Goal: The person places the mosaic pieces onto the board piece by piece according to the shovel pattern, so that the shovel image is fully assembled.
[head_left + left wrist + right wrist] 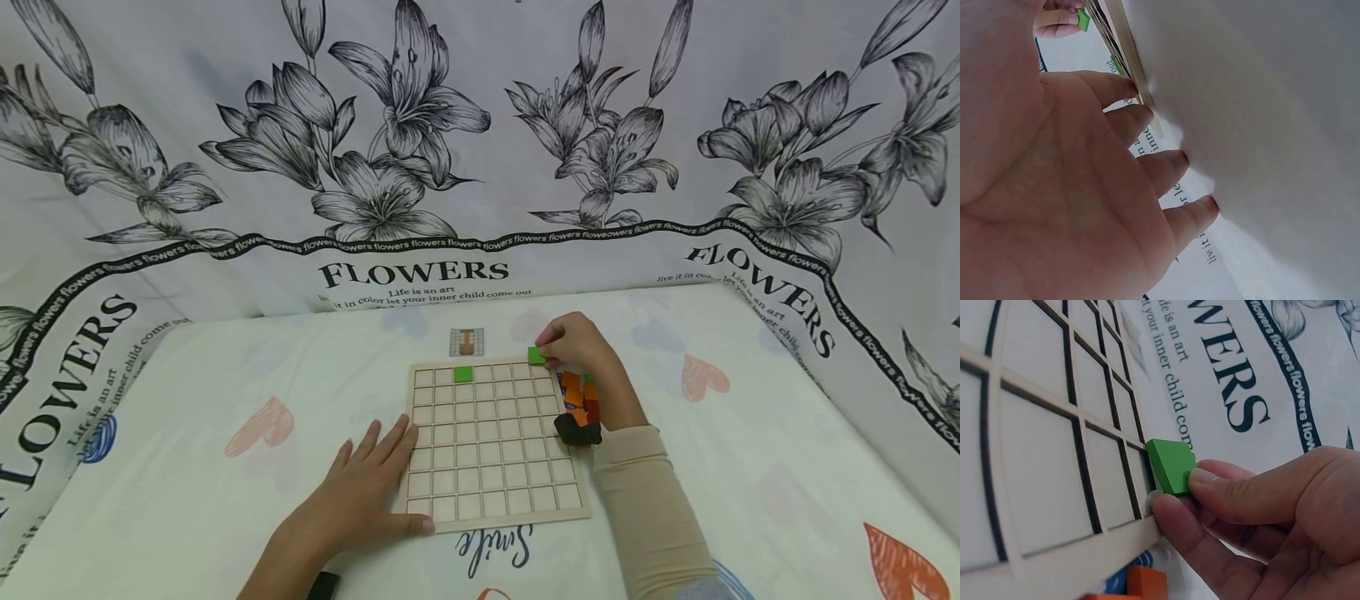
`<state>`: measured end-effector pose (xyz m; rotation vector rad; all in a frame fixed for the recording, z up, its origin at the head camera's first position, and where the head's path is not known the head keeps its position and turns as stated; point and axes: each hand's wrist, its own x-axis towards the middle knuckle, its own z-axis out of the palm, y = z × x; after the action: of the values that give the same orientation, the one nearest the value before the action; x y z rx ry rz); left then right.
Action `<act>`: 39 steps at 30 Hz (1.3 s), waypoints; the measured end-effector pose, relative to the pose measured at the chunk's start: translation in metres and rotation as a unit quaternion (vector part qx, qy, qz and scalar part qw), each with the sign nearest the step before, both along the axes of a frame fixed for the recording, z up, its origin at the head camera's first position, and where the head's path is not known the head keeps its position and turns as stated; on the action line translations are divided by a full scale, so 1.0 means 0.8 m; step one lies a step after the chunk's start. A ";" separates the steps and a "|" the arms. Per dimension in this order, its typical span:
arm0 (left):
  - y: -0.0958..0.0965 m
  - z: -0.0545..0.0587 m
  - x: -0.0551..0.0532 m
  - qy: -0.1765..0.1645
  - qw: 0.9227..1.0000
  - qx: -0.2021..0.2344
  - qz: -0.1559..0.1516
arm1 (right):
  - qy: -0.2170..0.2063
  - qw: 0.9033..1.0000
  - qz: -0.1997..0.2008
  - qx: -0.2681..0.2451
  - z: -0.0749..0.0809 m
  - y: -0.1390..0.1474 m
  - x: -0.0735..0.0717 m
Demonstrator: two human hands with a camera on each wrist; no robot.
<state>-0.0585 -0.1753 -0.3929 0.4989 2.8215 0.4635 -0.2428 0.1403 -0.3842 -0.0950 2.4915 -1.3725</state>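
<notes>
A wooden grid board (490, 454) lies flat on the cloth with its far edge away from me. My left hand (363, 496) rests with spread fingers along the board's left edge, its thumb at the near left corner. At the far right corner, my right hand (585, 343) pinches a green square tile (1175, 467) between thumb and fingers. The tile is tilted, close over the corner cell in the right wrist view. Another green tile (463, 374) sits in a cell of the far row, left of the middle.
Several orange tiles (573, 388) lie in a pile with red and green ones by the board's right edge, under my right forearm. A small card (467, 342) with a grid picture lies beyond the far edge. Behind the table hangs a flower-printed cloth (495, 167).
</notes>
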 end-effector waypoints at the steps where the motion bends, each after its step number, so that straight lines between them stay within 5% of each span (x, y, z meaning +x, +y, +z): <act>1: 0.000 0.000 0.000 0.000 1.000 0.001 0.000 | -0.003 1.000 -0.002 -0.002 0.000 -0.002 0.000; 23: 0.000 0.000 0.001 0.005 1.000 0.003 -0.004 | -0.012 1.000 -0.012 0.006 0.006 -0.027 0.003; 39: -0.002 -0.001 0.002 0.011 1.000 0.002 -0.006 | 0.006 0.999 0.042 -0.003 -0.001 -0.050 0.010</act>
<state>-0.0569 -0.1766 -0.3937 0.5243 2.8381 0.4636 -0.2345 0.1005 -0.3854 -0.2063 2.4635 -1.3495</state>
